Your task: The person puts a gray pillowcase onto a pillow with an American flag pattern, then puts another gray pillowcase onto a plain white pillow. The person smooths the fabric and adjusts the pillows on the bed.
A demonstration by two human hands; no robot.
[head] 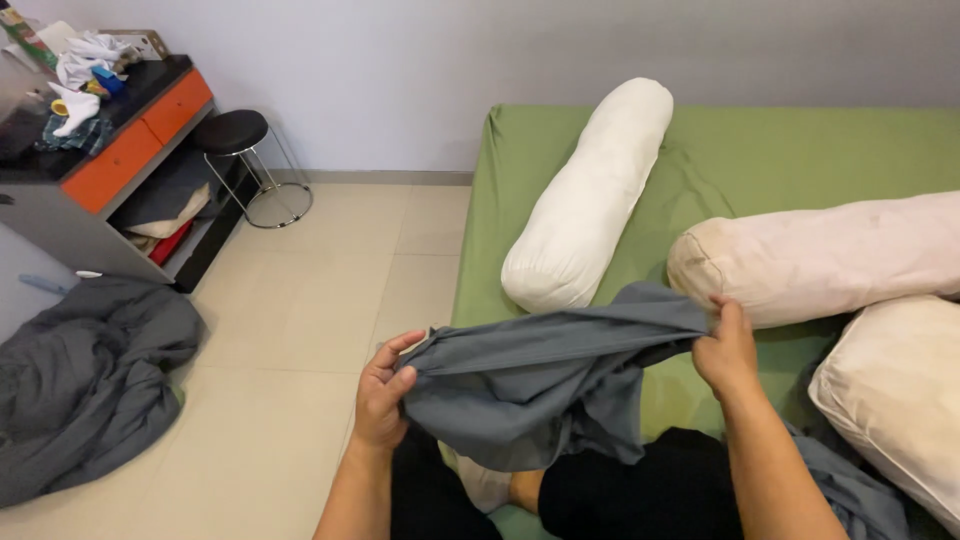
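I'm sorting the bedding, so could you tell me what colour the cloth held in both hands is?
The cloth is plain slate grey, seen best in the head view.

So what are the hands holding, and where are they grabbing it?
Both hold a grey cloth: the left hand grips its left edge, the right hand pinches its upper right edge.

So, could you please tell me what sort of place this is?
Most likely a bedroom: a bed with a green sheet, a white bolster and pillows lying on it, and both hands holding a grey pillowcase.
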